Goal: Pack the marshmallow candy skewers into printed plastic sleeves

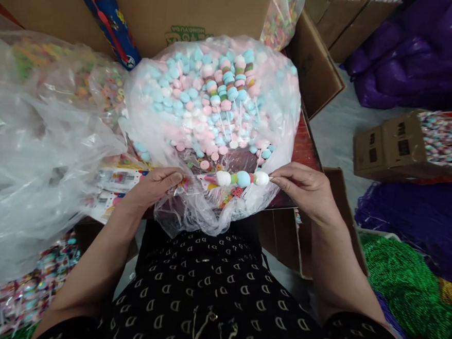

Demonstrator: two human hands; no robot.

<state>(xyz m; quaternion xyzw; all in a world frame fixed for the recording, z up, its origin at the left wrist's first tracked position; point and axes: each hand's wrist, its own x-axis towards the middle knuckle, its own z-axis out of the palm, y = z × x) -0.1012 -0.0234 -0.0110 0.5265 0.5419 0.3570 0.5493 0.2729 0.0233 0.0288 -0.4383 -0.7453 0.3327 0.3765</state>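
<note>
Candy skewer [243, 179], presumably light and brittle, best held by its ends, spans six o'clock of bagged candies [184, 97], pinched by left grip [157, 184] at nine o'clock, right grip [306, 188] at three.

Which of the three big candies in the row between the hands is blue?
The middle candy; the left candy and right candy flanking it are white.

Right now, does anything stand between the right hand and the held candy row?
Nothing visible does: the right hand is at the right end of the candy row. The clear plastic bag spreads behind it, not between.
</note>
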